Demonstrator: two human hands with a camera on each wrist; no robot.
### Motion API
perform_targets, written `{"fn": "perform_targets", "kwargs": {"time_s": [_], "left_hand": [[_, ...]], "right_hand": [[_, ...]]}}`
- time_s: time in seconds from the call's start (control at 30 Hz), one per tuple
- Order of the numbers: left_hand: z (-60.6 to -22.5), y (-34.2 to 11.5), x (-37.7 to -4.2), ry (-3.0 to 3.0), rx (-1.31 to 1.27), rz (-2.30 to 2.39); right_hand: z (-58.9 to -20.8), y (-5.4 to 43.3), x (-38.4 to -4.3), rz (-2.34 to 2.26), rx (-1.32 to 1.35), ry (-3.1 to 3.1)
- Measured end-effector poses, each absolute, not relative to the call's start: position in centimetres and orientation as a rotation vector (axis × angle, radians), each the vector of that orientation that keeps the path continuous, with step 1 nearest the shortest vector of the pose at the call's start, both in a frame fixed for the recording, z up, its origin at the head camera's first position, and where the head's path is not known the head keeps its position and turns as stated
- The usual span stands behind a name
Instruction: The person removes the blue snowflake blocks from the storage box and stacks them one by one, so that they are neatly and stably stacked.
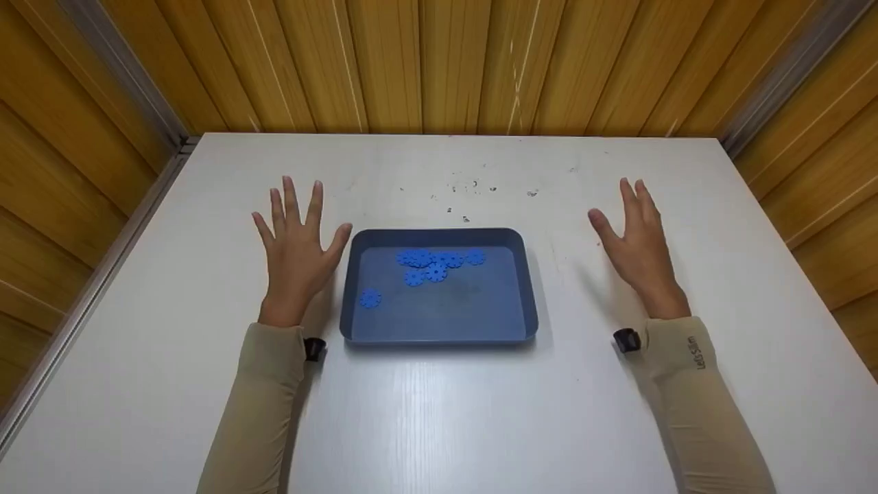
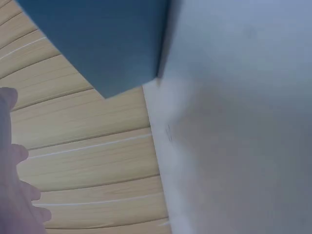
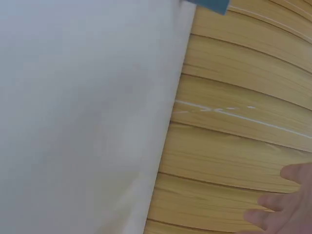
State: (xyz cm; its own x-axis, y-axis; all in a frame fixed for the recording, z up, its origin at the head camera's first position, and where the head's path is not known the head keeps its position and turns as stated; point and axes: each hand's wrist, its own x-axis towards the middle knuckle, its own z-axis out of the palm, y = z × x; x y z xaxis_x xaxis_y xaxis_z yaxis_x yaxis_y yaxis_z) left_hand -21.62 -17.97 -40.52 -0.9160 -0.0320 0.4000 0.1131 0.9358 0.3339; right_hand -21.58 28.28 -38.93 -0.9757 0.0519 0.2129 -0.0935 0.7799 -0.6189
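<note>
A shallow blue-grey tray (image 1: 439,333) lies on the white table between the two hands. Several flat blue notched discs (image 1: 436,272) are inside it, mostly clustered and overlapping near its far wall, with a single disc (image 1: 370,298) by the left wall. Just left of the tray, the left hand (image 1: 295,257) has its fingers spread and holds nothing; its thumb tip is close to the tray's far left corner. The right hand (image 1: 638,250) is farther off on the tray's right, fingers straight, thumb apart, holding nothing. In the left wrist view the tray's outer wall (image 2: 107,44) shows large.
The white table (image 1: 439,418) has dark scuff marks (image 1: 473,189) beyond the tray. Wood-look panels (image 1: 453,68) rise behind the table and at both sides. Both forearms wear long beige sleeves, with a small black device (image 1: 627,340) at each wrist.
</note>
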Motion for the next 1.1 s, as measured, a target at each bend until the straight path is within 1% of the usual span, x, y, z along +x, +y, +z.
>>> {"fn": "perform_targets", "kwargs": {"time_s": [0.13, 0.3, 0.47, 0.63, 0.8, 0.93, 1.1], "left_hand": [[-40.3, -18.2, -21.5, -2.651, -0.077, -0.901], [-40.5, -18.9, -21.6, -2.516, -0.058, -1.591], [-41.3, -19.4, -21.6, -2.181, -0.086, -2.204], [-42.8, -19.3, -21.7, -1.824, -0.097, -2.622], [-44.6, -19.0, -21.6, -1.571, -0.039, -2.875], [-45.5, -19.0, -21.4, -1.568, -0.045, -2.928], [-45.9, -19.2, -21.2, -1.643, -0.070, -2.939]], "right_hand": [[-37.8, 27.7, -21.8, 1.206, 0.099, -2.618], [-36.3, 26.4, -22.0, 1.408, 0.163, -2.611], [-35.4, 24.8, -22.6, 1.529, 0.196, -2.672], [-35.2, 23.1, -23.4, 1.558, 0.332, -2.715], [-35.4, 21.3, -24.1, 1.573, 0.497, -2.794], [-35.7, 19.8, -24.6, 1.554, 0.637, -2.879], [-36.0, 17.9, -25.1, 1.517, 0.754, -2.986]]}}
